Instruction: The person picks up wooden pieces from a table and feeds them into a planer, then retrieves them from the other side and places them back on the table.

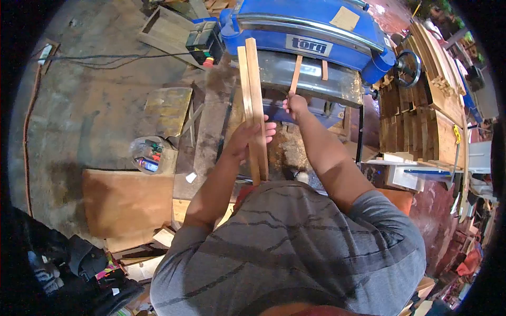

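My left hand (241, 141) supports two long wooden strips (255, 95), which stand side by side and rise past the machine's table edge. Its fingers pass behind the strips and show on their right side. In my right hand (297, 105) is the near end of a thin wooden strip (296, 76), gripped with closed fingers. That strip lies over the metal bed (342, 87) of a blue thickness planer (263, 23), its far end hidden under the machine's front. A second, shorter strip (324, 70) sticks out of the planer to the right.
Stacked boards (421, 126) stand at right, beside the planer's handwheel (408, 68). A black cable (121, 57) crosses the floor at left. A clear bag of bottles (150, 155) and a brown panel (126, 203) lie at lower left. Sawdust (290, 142) covers the ground below my hands.
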The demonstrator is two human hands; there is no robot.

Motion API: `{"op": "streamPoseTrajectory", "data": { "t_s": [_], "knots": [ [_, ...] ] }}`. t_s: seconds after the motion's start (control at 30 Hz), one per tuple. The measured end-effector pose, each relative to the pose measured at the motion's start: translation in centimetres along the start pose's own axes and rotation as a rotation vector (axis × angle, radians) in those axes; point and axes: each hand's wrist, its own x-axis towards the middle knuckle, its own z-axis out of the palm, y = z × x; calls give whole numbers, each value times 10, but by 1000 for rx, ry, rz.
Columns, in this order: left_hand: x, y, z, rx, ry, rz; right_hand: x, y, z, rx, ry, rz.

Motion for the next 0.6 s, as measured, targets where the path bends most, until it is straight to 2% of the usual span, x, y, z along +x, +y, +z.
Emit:
{"op": "streamPoseTrajectory", "data": {
  "t_s": [0.07, 0.1, 0.17, 0.3, 0.33, 0.4, 0.53, 0.6],
  "knots": [
    [0, 5, 8, 61, 42, 18, -1, -6, -7, 180, -75, 90],
    [-1, 8, 12, 122, 74, 20, -11, -10, -14, 77, -50, 125],
    [-2, 12, 18, 154, 91, 65, -40, -4, -23, -40, -172, 152],
    [8, 5, 22, 201, 122, 163, -153, 27, -20, 27, -695, 87],
    [10, 3, 25, 230, 135, 198, -170, 40, -15, 1, -722, -46],
    [14, 1, 37, 228, 142, 195, -187, 41, -18, -235, -643, -208],
    [33, -11, 38, 227, 88, 145, -198, 41, -25, -69, -519, -249],
    [38, -13, 42, 249, 123, 146, -218, 16, -32, 50, -526, -105]
  ]
}}
